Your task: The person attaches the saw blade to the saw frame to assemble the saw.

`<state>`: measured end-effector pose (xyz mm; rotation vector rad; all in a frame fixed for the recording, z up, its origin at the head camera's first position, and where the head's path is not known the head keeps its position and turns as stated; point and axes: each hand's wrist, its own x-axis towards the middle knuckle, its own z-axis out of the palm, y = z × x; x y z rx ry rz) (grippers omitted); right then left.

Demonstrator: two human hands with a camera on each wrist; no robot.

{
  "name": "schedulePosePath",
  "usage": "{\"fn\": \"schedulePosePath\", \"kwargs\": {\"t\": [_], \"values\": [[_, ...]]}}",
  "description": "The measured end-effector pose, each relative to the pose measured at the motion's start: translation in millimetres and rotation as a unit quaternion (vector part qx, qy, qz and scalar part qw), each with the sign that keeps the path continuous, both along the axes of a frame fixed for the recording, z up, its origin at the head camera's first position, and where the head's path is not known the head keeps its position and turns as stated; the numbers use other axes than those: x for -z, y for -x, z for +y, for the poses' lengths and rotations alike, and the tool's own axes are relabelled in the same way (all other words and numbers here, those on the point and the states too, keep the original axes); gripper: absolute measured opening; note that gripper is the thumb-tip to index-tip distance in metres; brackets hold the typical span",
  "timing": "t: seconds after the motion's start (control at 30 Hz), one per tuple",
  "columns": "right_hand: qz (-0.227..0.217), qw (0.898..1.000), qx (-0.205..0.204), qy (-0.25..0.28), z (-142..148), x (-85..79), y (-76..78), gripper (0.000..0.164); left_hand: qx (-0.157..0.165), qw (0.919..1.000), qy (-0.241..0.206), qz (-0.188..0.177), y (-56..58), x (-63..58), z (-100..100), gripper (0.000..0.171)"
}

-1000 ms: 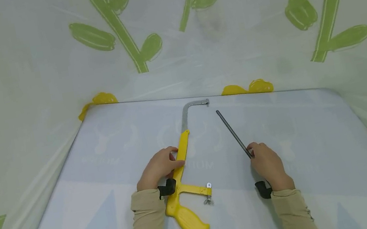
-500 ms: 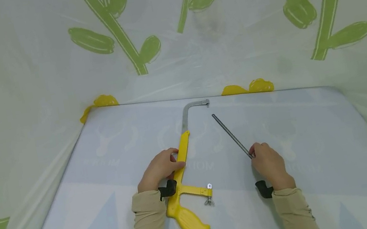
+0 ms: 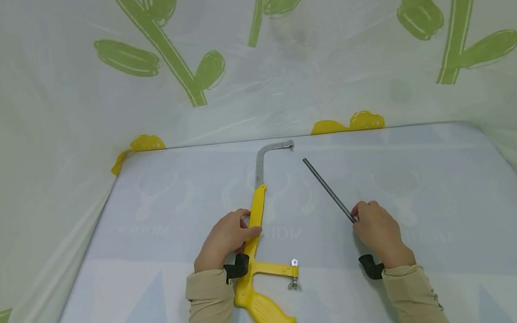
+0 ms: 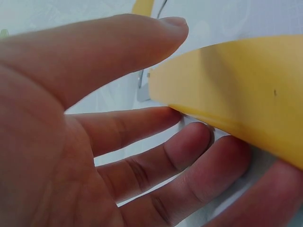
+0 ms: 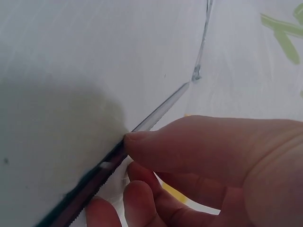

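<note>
Your left grip [image 3: 223, 240] is around the yellow bar of the saw frame [image 3: 258, 205], with the thumb over the bar and the fingers at its other edge. This frame lies on the table [image 3: 477, 192], its handle [image 3: 271, 316] towards you and its mouth turned to your right. Your right grip [image 3: 377, 230] is clamped on the grey blade [image 3: 329, 190], between thumb and fingers; the right wrist view shows teeth along one edge. The blade's far tip is near the frame's metal end, but apart. I cannot tell if the blade touches the table.
</note>
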<state>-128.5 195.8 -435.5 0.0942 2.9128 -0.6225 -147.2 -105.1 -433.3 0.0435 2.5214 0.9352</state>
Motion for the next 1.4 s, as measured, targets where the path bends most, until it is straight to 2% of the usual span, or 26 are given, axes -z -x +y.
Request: {"fn": "schedulePosePath", "kwargs": {"t": [0.33,0.6,0.9,1.1,1.23,1.4], "values": [[-0.011,1.0,-0.012,-0.002,-0.1,2.0,1.1,0.018,-0.003,0.9999,0.011,0.004,0.1,0.3,1.0,0.057],[0.005,1.0,-0.026,-0.007,0.1,1.8,-0.6,0.016,-0.005,0.9998,0.016,0.005,1.2,0.7,1.1,0.058],[-0.005,0.999,-0.04,-0.009,0.0,1.6,-0.7,0.014,0.0,0.9998,0.019,0.009,1.5,1.5,1.4,0.058],[0.015,0.998,-0.055,-0.012,1.2,3.8,-0.8,0.009,0.004,0.9995,0.024,0.02,0.9,2.0,2.6,0.058],[0.04,0.997,-0.06,0.001,2.9,6.4,-0.6,0.009,0.002,0.9993,0.027,0.025,0.1,1.5,3.5,0.06],[0.05,0.996,-0.051,0.062,6.1,8.6,1.1,0.011,0.001,0.9989,0.039,0.025,-1.2,1.1,5.3,0.063]]}}
